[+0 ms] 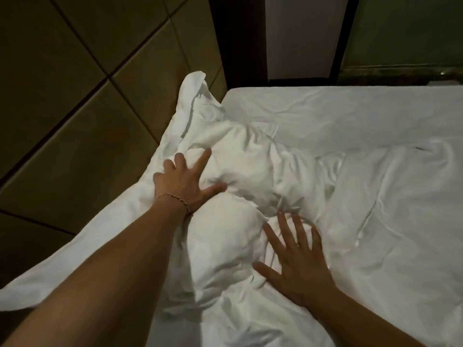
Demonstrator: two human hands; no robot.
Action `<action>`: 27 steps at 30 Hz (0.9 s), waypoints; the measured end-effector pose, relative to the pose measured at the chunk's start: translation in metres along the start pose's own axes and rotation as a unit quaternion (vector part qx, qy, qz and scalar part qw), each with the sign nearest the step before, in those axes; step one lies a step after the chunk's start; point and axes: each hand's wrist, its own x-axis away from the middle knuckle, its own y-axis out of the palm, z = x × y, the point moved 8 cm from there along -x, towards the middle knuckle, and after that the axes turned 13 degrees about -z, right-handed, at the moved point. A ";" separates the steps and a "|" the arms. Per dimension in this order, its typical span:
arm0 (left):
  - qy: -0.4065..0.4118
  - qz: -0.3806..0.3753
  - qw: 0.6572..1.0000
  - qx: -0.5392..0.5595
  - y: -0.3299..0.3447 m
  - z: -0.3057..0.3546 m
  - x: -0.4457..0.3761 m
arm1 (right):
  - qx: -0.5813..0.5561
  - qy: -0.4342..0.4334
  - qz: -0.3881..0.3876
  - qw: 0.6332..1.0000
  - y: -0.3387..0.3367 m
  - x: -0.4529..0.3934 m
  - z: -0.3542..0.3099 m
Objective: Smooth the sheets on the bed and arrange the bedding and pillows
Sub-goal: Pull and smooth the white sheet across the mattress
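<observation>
A crumpled white pillow (240, 166) lies along the left side of the bed against the padded headboard. My left hand (184, 182) presses on its upper left part with fingers spread, a thin bracelet on the wrist. My right hand (294, 261) lies flat with straight spread fingers on the pillow's lower right edge. The white sheet (388, 196) covers the mattress to the right, full of creases.
A brown padded headboard (75, 96) with dark seams fills the left. Beyond the far edge of the bed stand a dark frame with a pale panel (300, 36) and a green wall (406, 33).
</observation>
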 end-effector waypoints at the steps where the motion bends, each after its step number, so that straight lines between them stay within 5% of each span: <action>1: -0.007 -0.008 1.000 0.011 0.006 -0.006 0.001 | 0.004 0.001 -0.006 1.000 0.004 0.003 0.009; 8: -0.046 -0.024 0.998 -0.023 0.022 -0.017 0.023 | -0.032 0.035 -0.043 0.998 0.023 0.034 0.086; 12: -0.067 -0.027 0.997 -0.034 0.011 -0.007 0.030 | -0.037 0.057 -0.012 0.998 0.011 0.033 0.064; 16: -0.005 0.036 0.999 -0.035 -0.017 0.039 0.043 | 0.037 -0.035 0.060 0.997 -0.049 0.034 0.039; 21: 0.120 -0.030 0.992 -0.030 0.001 0.162 0.054 | 0.075 0.050 0.006 0.996 -0.052 0.058 0.138; 27: 0.040 -0.109 0.990 -0.075 0.051 0.155 0.060 | 0.086 0.158 -0.063 0.982 -0.028 0.157 0.308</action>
